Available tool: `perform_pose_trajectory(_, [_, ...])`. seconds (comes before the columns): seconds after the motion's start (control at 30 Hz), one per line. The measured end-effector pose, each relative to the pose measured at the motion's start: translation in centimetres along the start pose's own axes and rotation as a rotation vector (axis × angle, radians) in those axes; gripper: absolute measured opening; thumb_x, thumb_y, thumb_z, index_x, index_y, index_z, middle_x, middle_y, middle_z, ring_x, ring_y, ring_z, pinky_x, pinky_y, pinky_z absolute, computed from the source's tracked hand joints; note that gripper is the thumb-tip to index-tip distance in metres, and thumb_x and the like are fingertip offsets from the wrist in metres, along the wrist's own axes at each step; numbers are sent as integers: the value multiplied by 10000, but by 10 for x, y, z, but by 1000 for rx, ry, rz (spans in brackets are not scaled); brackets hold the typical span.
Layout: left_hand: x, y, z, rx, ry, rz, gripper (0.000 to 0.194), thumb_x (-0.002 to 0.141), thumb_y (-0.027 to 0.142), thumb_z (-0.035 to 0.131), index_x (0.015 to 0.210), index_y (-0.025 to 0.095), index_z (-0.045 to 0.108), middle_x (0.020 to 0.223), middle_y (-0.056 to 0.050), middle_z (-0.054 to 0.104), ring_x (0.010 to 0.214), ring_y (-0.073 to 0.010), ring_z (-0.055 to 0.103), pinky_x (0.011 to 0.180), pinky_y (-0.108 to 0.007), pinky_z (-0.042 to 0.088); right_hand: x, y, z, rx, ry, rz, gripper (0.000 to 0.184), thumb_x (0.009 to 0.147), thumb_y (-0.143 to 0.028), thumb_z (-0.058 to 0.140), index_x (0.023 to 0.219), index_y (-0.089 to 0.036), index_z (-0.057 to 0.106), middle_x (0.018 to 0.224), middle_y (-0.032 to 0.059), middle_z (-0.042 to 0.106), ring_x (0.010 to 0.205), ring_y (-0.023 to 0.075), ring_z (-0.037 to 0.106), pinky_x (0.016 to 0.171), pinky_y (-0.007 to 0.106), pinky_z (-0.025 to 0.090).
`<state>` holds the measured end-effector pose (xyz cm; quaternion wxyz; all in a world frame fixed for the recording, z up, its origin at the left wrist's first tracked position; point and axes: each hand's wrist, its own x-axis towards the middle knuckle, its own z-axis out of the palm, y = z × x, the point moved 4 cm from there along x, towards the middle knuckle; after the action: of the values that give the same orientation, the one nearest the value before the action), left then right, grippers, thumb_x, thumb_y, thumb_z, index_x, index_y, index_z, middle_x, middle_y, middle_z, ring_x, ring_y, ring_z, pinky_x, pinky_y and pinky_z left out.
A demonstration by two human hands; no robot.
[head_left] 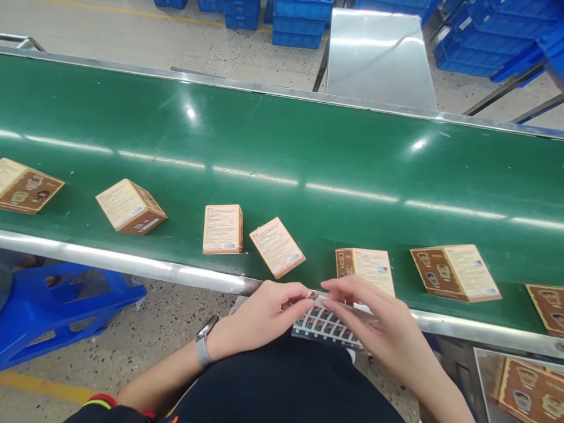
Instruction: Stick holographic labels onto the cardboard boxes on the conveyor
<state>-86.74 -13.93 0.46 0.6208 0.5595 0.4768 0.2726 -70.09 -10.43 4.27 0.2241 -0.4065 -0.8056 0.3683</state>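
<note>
Green belt (308, 147) carries 7 small boxes in a row along its near edge. Below that edge, over the lap, both hands meet on a sticker sheet (326, 326). Left hand (259, 317) pinches the sheet's top edge with curled fingers; right hand (374, 320) pinches beside it, fingertips nearly touching. Nearest box (368, 269) lies just beyond the hands. Blue stool (57, 305) stands at left.

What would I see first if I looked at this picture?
A big green belt runs across, with little brown boxes lined up along its near edge. Down in front, the left hand and right hand pinch a sticker sheet. Blue crates sit stacked at the back.
</note>
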Motion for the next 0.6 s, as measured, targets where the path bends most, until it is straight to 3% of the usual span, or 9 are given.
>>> perform_pose_trajectory(0.17, [-2, -4, 1, -7, 45, -25, 332, 979, 283, 457, 663, 182, 443, 612, 63, 398, 588, -96, 354, 568, -236, 280, 2, -4, 3, -113, 20, -109, 91, 1004, -247, 587, 1072, -242, 646, 943, 41, 708, 856, 202, 684, 742, 305, 531])
perform_pose_trajectory(0.3, [-2, -5, 0, 29, 7, -12, 320, 978, 280, 464, 674, 186, 433, 620, 64, 410, 593, -97, 364, 577, -233, 288, 4, -8, 10, -186, 59, -195, 105, 1002, -179, 572, 1040, -228, 656, 960, 53, 718, 850, 213, 668, 777, 365, 505])
perform_pose_trajectory(0.43, [-2, -8, 3, -24, -50, -46, 207, 926, 285, 561, 754, 185, 501, 676, 55, 515, 629, -107, 470, 590, -222, 340, 3, -11, 16, -234, 92, -227, 165, 979, -105, 556, 999, -228, 664, 961, 57, 727, 873, 228, 669, 807, 406, 497])
perform_pose_trajectory(0.53, [-3, -10, 2, -52, -2, -83, 196, 929, 247, 533, 746, 177, 527, 662, 57, 509, 614, -101, 453, 571, -218, 332, -1, -15, 12, -201, 107, -230, 194, 952, -79, 572, 999, -242, 666, 1017, 62, 734, 968, 250, 673, 855, 422, 498])
perform_pose_trajectory(0.6, [-3, -9, 0, -9, 35, -94, 249, 940, 235, 514, 698, 176, 507, 626, 64, 472, 582, -92, 413, 543, -218, 308, -1, -11, 6, -96, 105, -160, 160, 947, -117, 586, 956, -254, 667, 1056, 65, 728, 1015, 256, 670, 867, 409, 514])
